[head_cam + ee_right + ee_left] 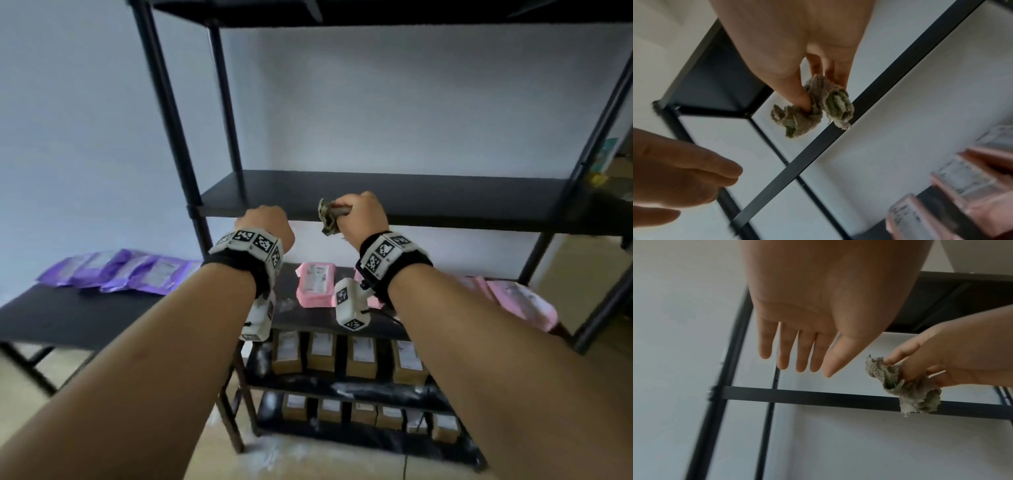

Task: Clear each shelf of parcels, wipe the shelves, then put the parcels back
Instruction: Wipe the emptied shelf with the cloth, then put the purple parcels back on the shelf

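Two hands raised | right hand pinches rag | left hand flat-fingered, holding nothing

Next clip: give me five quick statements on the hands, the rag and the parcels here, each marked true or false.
1. The right hand grips the rag. True.
2. The left hand holds a purple parcel. False: it holds nothing, fingers straight; the purple parcels lie on the table to the left.
3. The shelf at hand height carries no parcels. True.
4. The pink parcels sit on the top shelf. False: they lie on the shelf below the bare one.
5. Brown boxes stand on the lower shelves. True.
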Available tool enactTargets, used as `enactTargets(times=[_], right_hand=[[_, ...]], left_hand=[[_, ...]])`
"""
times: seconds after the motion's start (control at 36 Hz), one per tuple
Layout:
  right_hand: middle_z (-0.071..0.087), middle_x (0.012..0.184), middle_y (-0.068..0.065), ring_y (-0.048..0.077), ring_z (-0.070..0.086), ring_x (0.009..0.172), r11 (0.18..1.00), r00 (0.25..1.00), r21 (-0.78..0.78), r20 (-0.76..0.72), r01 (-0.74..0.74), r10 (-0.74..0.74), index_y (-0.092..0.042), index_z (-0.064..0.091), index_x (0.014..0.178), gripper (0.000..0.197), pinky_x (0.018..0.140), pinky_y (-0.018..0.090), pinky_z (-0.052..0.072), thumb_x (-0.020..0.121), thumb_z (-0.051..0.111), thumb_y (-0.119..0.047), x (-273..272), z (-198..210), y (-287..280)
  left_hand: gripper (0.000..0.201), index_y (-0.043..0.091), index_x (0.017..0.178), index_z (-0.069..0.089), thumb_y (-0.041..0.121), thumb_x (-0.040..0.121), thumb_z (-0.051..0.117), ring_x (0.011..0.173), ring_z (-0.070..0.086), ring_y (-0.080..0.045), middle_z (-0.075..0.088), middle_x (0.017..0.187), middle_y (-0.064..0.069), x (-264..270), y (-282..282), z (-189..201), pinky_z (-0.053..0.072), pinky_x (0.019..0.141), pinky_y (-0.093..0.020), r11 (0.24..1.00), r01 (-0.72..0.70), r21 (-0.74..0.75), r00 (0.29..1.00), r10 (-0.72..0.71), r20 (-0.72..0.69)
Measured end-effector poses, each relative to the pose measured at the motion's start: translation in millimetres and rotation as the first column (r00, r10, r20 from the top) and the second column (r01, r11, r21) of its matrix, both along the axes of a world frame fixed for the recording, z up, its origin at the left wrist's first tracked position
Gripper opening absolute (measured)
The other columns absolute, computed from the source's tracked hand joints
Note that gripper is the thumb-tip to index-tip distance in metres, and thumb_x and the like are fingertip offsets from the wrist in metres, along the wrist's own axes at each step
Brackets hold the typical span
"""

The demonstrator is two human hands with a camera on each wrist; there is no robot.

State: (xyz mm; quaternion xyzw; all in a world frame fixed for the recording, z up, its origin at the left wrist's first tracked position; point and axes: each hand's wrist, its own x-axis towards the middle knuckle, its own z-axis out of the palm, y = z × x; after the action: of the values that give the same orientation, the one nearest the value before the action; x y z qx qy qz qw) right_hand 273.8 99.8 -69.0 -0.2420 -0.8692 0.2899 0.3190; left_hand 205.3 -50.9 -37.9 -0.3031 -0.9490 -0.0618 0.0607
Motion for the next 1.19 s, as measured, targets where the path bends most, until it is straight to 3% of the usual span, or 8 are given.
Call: enactTargets(times=[0.08,0.22,0.31,0.39,0.56,0.67,0.92,1.19], right_hand=[[0.062,0.103,0.008,0.021,0.065,0.080,0.999,0.999,-0.031,-0.003,-0.044,0.044,-0.013,0.071,0.100,0.025,0.068,0.038,0.060,0.083,0.054,-0.005,-30.6,1.2,-33.1],[0.059,0.101,0.008,0.024,0.061,0.081,0.998,0.998,0.014,0.016,-0.060,0.059,-0.017,0.055,0.090,0.016,0.071,0.034,0.054,0.079,0.055,-0.006,-79.1,8.4,-77.6],[0.056,0.105,0.008,0.023,0.056,0.080,0.994,0.996,0.058,0.028,-0.091,0.090,-0.014,0.057,0.092,0.014,0.069,0.030,0.047,0.083,0.053,-0.005,-106.5,12.7,-93.5],[0.054,0.111,0.010,0.021,0.053,0.082,0.988,0.993,0.101,0.020,-0.114,0.113,-0.011,0.061,0.100,0.019,0.070,0.026,0.041,0.085,0.052,-0.004,-135.0,17.6,-101.5],[0.050,0.116,0.012,0.024,0.058,0.091,0.980,0.994,0.170,-0.014,-0.101,0.105,-0.011,0.062,0.107,0.020,0.074,0.025,0.044,0.091,0.052,-0.008,-192.5,23.8,-104.7],[0.049,0.117,0.011,0.025,0.059,0.092,0.980,0.997,0.183,-0.017,-0.075,0.079,-0.011,0.062,0.110,0.023,0.081,0.031,0.051,0.091,0.051,-0.006,-226.8,21.8,-101.0],[0.052,0.124,0.013,0.030,0.054,0.113,0.981,0.990,0.186,0.137,-0.057,0.032,-0.010,0.060,0.122,0.033,0.097,0.039,0.047,0.090,0.050,-0.006,-270.3,-0.1,-106.0],[0.053,0.118,0.009,0.030,0.049,0.110,0.939,0.967,0.274,-0.203,0.206,-0.153,-0.014,0.059,0.112,0.035,0.094,0.037,0.039,0.082,0.046,-0.001,-279.9,-4.0,-144.4]], left_hand=[[0.014,0.011,0.086,0.057,0.009,0.085,0.043,0.095,0.060,-0.031,0.065,0.104,-0.012,-21.1,-37.7,-2.6,0.045,0.074,-0.035,0.999,-0.047,0.009,0.999,0.047,0.002],[0.021,0.010,0.099,0.060,0.011,0.085,0.044,0.097,0.059,-0.032,0.062,0.108,-0.012,-60.2,-86.5,-5.6,0.044,0.075,-0.034,0.992,-0.126,0.002,0.992,0.126,0.006],[0.028,0.010,0.108,0.061,0.015,0.085,0.044,0.095,0.059,-0.031,0.063,0.105,-0.010,-81.3,-105.5,-7.3,0.043,0.072,-0.034,0.987,-0.158,0.004,0.987,0.158,0.012],[0.024,0.011,0.105,0.058,0.013,0.088,0.041,0.104,0.057,-0.032,0.060,0.112,-0.011,-98.5,-117.4,-8.1,0.043,0.079,-0.036,0.983,-0.185,0.001,0.983,0.185,0.003],[0.026,0.011,0.108,0.059,0.012,0.088,0.042,0.106,0.056,-0.031,0.060,0.116,-0.011,-134.6,-125.6,-10.6,0.043,0.083,-0.035,0.972,-0.235,-0.019,0.972,0.235,0.005],[0.026,0.011,0.107,0.059,0.010,0.087,0.043,0.101,0.056,-0.028,0.060,0.112,-0.009,-161.6,-124.1,-11.7,0.040,0.076,-0.033,0.966,-0.252,-0.052,0.968,0.251,-0.025],[0.033,0.011,0.114,0.057,0.009,0.085,0.043,0.110,0.053,-0.029,0.058,0.119,-0.010,-208.8,-131.5,-30.1,0.042,0.086,-0.036,0.963,-0.266,-0.050,0.964,0.267,0.010],[0.030,0.010,0.112,0.057,0.009,0.086,0.042,0.111,0.053,-0.030,0.057,0.120,-0.011,-259.0,-166.4,-38.2,0.042,0.086,-0.036,0.981,-0.185,-0.064,0.982,0.186,0.014]])
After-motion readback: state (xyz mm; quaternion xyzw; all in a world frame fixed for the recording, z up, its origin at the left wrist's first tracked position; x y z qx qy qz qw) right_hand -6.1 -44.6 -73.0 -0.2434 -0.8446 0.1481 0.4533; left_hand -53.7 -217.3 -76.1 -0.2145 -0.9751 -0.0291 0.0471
